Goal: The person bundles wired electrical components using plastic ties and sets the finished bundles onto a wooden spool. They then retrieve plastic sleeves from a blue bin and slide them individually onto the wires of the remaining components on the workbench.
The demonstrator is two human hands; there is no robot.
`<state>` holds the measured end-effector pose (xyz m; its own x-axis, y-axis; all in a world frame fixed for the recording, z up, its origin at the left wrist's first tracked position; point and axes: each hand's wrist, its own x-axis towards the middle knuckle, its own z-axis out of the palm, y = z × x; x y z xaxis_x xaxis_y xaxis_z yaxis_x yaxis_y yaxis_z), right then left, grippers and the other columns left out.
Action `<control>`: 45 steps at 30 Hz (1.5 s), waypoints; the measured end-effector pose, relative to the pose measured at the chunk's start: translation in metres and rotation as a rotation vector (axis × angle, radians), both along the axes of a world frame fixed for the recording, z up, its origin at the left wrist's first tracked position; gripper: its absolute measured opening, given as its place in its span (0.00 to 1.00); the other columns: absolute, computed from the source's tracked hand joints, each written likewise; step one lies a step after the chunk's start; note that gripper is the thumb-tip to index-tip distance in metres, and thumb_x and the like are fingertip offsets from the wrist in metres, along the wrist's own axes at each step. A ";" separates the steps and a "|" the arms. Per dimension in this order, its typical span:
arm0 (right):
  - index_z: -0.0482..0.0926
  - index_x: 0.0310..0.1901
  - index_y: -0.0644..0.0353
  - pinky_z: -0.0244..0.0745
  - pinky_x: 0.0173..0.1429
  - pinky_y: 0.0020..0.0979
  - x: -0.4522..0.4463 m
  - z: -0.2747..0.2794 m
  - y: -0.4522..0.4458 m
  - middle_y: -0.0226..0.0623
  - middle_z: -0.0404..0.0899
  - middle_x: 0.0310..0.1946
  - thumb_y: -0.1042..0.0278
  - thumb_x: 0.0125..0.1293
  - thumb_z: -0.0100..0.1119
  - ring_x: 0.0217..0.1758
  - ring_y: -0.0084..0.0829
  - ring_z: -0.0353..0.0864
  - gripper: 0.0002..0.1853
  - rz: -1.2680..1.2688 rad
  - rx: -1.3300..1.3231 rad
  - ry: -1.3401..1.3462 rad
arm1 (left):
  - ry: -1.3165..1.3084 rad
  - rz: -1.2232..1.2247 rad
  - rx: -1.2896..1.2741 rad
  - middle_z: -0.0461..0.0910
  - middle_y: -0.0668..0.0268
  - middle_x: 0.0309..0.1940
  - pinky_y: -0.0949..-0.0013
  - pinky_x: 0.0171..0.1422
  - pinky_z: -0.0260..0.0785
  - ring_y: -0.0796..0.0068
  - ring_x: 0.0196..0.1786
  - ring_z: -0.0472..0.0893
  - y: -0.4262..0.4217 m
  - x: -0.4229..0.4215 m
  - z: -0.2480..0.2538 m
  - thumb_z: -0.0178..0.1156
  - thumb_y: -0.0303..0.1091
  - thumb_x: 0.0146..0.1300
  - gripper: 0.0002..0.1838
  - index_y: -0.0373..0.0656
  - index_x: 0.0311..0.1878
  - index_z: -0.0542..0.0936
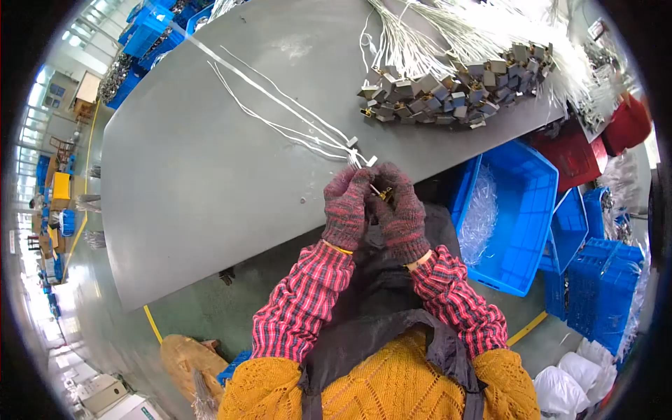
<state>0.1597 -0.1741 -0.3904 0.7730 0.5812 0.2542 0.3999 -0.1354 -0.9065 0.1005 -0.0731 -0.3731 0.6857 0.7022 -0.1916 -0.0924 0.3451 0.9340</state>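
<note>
Grey tabletop (pixel 203 196) spans the view ahead of the person, its near edge slanting up to the right; blue bin (pixel 521 217) sits below that edge, to the right of the hands, clear plastic strips (pixel 481 213) piled along its left side; heap of metal blocks (pixel 455 94) lies on the far right of the tabletop, well apart from the hands, white cords trailing away behind it.

White wires (pixel 294 108) stretch over the tabletop, up and left from the hands, their gathered near end at the left fingertips; left hand (pixel 346 210), gloved, is closed, fingertips pinching that gathered end; right hand (pixel 404 220), also gloved, just beside it, thumb and fingers curled around a small brass-coloured piece (pixel 384 194); two white plugs (pixel 362 152) sit among the wires just beyond the fingertips; brass-coloured piece lies between the two hands, touching the right fingertips, close to the near tabletop edge; its exact join to the wires is hidden by the gloves.
</note>
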 end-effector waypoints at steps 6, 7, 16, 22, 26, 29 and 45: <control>0.70 0.63 0.55 0.77 0.48 0.40 0.045 0.037 0.030 0.42 0.81 0.44 0.61 0.52 0.76 0.37 0.38 0.82 0.36 0.141 -0.277 -0.145 | 0.354 0.189 0.164 0.82 0.64 0.30 0.74 0.28 0.73 0.75 0.26 0.81 0.061 -0.019 0.007 0.56 0.41 0.70 0.11 0.45 0.44 0.81; 0.70 0.63 0.56 0.76 0.49 0.41 0.072 0.038 0.030 0.42 0.81 0.44 0.60 0.51 0.76 0.37 0.39 0.81 0.37 0.004 -0.167 -0.299 | 0.363 0.194 0.115 0.82 0.62 0.31 0.73 0.26 0.73 0.72 0.25 0.81 0.074 -0.023 0.014 0.56 0.41 0.70 0.11 0.44 0.44 0.79; 0.83 0.42 0.64 0.79 0.42 0.37 0.171 0.089 0.032 0.42 0.82 0.31 0.71 0.52 0.70 0.35 0.40 0.82 0.15 -0.162 -0.264 -0.230 | -0.157 0.035 -0.346 0.81 0.58 0.40 0.62 0.43 0.81 0.63 0.37 0.84 0.045 -0.014 0.040 0.57 0.35 0.69 0.13 0.36 0.51 0.76; 0.81 0.45 0.63 0.70 0.28 0.22 0.071 0.068 -0.072 0.29 0.80 0.29 0.71 0.62 0.65 0.25 0.19 0.75 0.11 -0.137 0.161 0.739 | -0.141 -0.236 -0.166 0.82 0.57 0.43 0.62 0.48 0.80 0.64 0.42 0.84 -0.017 0.036 -0.021 0.57 0.37 0.69 0.13 0.41 0.51 0.77; 0.80 0.46 0.62 0.71 0.31 0.24 0.028 0.045 -0.131 0.29 0.79 0.29 0.72 0.62 0.64 0.28 0.19 0.75 0.11 -0.030 0.181 0.558 | -0.072 -0.294 0.298 0.83 0.58 0.39 0.65 0.42 0.77 0.67 0.38 0.84 -0.077 0.073 0.000 0.58 0.37 0.69 0.11 0.40 0.48 0.77; 0.80 0.43 0.61 0.70 0.32 0.25 -0.020 0.028 -0.202 0.29 0.78 0.28 0.71 0.62 0.63 0.28 0.19 0.74 0.09 -0.132 0.103 0.535 | 0.003 -0.189 -0.489 0.82 0.60 0.34 0.68 0.34 0.74 0.69 0.32 0.82 -0.112 0.100 0.054 0.58 0.35 0.69 0.09 0.40 0.46 0.77; 0.80 0.45 0.57 0.63 0.13 0.27 -0.138 -0.086 -0.567 0.35 0.81 0.28 0.66 0.58 0.60 0.13 0.24 0.70 0.13 -0.962 -0.169 0.907 | -0.287 0.004 -0.402 0.82 0.56 0.38 0.58 0.42 0.80 0.57 0.38 0.84 -0.060 0.073 0.038 0.55 0.41 0.71 0.13 0.39 0.46 0.78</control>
<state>0.0221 -0.7411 -0.4763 0.7466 -0.3148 -0.5860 -0.6500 -0.1579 -0.7433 0.1736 -0.1334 -0.3350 0.7477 0.6146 -0.2515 -0.3291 0.6719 0.6635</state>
